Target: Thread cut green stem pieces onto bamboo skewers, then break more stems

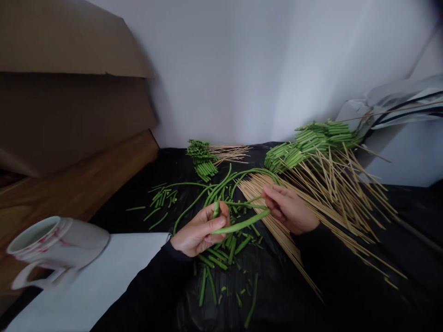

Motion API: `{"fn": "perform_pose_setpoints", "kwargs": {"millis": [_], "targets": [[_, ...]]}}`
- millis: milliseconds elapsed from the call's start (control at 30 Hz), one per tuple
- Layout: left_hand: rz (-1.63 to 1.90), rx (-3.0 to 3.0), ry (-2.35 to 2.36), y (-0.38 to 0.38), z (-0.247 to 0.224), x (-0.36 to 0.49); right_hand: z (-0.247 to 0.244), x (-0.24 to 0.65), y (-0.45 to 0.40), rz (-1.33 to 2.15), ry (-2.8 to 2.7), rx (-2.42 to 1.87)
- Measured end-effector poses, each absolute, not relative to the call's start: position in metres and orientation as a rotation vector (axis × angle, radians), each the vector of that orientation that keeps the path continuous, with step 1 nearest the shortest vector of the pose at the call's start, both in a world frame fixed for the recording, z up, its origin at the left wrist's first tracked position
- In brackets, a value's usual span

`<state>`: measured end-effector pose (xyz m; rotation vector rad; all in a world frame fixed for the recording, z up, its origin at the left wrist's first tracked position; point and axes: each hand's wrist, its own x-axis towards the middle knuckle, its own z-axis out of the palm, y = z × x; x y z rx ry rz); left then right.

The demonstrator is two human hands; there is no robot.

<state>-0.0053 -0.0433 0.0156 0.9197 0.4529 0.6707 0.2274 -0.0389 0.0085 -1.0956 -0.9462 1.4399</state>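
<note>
My left hand (202,229) is closed on green beans, one short piece standing up between its fingers and a thicker green bean (244,223) reaching right from under the thumb. The bean's far end touches the fingers of my right hand (289,207), which pinch a thin green end. Under and behind both hands lie long uncut beans (221,186) in loose curves. Short bean pieces (219,258) are scattered below my left hand on the black plastic sheet (228,297). Bare wooden skewers (282,230) lie in a bundle below my right hand.
Skewered bean bundles rest at the back centre (204,161) and back right (314,143). More short pieces (161,197) lie left of centre. A white mug (83,242) stands by a white sheet (114,267) at the left; cardboard (76,110) rises behind.
</note>
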Motion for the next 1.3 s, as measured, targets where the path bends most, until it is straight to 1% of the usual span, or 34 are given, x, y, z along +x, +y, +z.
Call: {"fn": "perform_pose_setpoints", "kwargs": {"millis": [133, 200, 267, 367, 433, 567, 700, 833, 1000, 1133, 1300], "targets": [[0.841, 0.831, 0.409, -0.041, 0.019, -0.009, 0.000, 0.224, -0.038, 1.371, -1.077, -1.150], [0.895, 0.806, 0.403, -0.039, 0.021, -0.011, -0.001, 0.223, -0.038, 1.437, -1.113, -1.142], [0.892, 0.820, 0.403, -0.040, 0.023, -0.011, 0.000, 0.222, -0.038, 1.575, -1.081, -1.071], [0.772, 0.903, 0.424, -0.043, 0.022, -0.011, 0.005, 0.222, -0.039, 1.716, -0.981, -0.908], [0.643, 0.996, 0.446, -0.046, 0.021, -0.011, 0.008, 0.223, -0.039, 1.727, -0.959, -0.842], [0.457, 1.200, 0.519, -0.050, 0.021, -0.009, 0.012, 0.228, -0.042, 1.564, -0.998, -0.822], [0.387, 1.299, 0.651, -0.049, 0.021, -0.006, 0.019, 0.238, -0.046, 1.386, -1.028, -0.776], [0.561, 1.244, 0.729, -0.045, 0.017, -0.001, 0.025, 0.253, -0.043, 1.258, -1.016, -0.743], [0.883, 1.063, 0.808, -0.041, 0.013, 0.005, 0.012, 0.248, -0.035, 1.197, -0.980, -0.914], [0.974, 0.983, 0.829, -0.040, 0.012, 0.007, 0.001, 0.222, -0.040, 1.169, -1.098, -1.111], [1.051, 0.964, 0.859, -0.040, 0.011, 0.009, 0.003, 0.200, -0.052, 1.275, -1.301, -1.091]]}}
